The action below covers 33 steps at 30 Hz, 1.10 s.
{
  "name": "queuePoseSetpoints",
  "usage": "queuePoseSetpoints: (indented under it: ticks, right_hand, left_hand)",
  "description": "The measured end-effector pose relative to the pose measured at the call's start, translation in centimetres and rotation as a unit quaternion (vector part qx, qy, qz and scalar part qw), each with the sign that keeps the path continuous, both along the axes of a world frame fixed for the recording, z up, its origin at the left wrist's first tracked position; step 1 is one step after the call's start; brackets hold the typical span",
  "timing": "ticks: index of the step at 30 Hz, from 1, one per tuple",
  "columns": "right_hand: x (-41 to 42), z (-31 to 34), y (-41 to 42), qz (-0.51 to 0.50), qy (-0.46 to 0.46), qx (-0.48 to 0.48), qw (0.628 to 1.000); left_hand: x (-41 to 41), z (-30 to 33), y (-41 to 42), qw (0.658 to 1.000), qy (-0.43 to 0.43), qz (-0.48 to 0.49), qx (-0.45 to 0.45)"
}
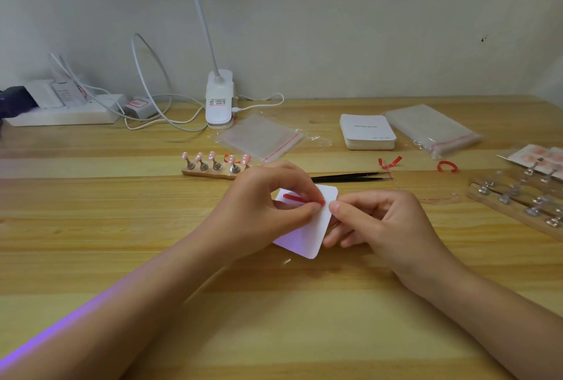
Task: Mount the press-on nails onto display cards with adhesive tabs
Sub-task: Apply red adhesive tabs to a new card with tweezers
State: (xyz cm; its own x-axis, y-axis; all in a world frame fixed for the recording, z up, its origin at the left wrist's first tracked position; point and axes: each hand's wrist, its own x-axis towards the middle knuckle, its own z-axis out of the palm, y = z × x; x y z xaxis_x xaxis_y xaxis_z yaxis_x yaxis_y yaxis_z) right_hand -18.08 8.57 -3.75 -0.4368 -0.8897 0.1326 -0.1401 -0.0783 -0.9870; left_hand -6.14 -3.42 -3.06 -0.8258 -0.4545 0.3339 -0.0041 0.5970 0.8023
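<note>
— What does the head view show at the middle of the counter [304, 303]?
— A white display card [316, 227], tilted, held between both hands. The left hand [268, 206] pinches a red strip [300, 198] against the card's top face, thumb and forefinger closed on it.
— And the right hand [377, 218]?
— Fingers curled under the card's right edge, thumb on top, gripping it; how firmly is hard to judge.
— The nails?
— Five pink press-on nails [213, 156] stand on a wooden holder [210, 173] just behind the left hand. Black tweezers [350, 177] lie behind the card, a card stack [367, 131] farther back.
</note>
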Motion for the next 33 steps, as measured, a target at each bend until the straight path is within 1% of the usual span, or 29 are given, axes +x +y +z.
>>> queuePoseSetpoints:
  ticks: [3, 8, 13, 22, 29, 33]
  right_hand:
    - [0.0, 0.0, 0.0, 0.001, 0.000, 0.002, 1.000]
    - [0.1, 0.0, 0.0, 0.002, 0.004, 0.005, 1.000]
    - [0.1, 0.1, -0.1, 0.007, 0.006, 0.012, 1.000]
    - [0.0, 0.1, -0.1, -0.004, -0.010, 0.013, 1.000]
    - [-0.1, 0.0, -0.1, -0.007, -0.009, 0.005, 1.000]
    - [-0.2, -0.2, -0.1, -0.010, 0.003, 0.006, 1.000]
  left_hand:
    - [0.0, 0.3, -0.3, 1.000, -0.007, -0.011, -0.017]
    - [-0.2, 0.7, -0.6, 0.997, -0.022, -0.035, -0.072]
    - [-0.4, 0.8, -0.7, 0.984, -0.068, -0.061, -0.156]
    - [-0.6, -0.1, -1.1, 0.983, -0.060, -0.064, -0.159]
    - [-0.4, -0.4, -0.9, 0.988, -0.002, -0.038, -0.152]
    - [-0.6, -0.3, -0.7, 0.989, -0.020, -0.036, -0.141]
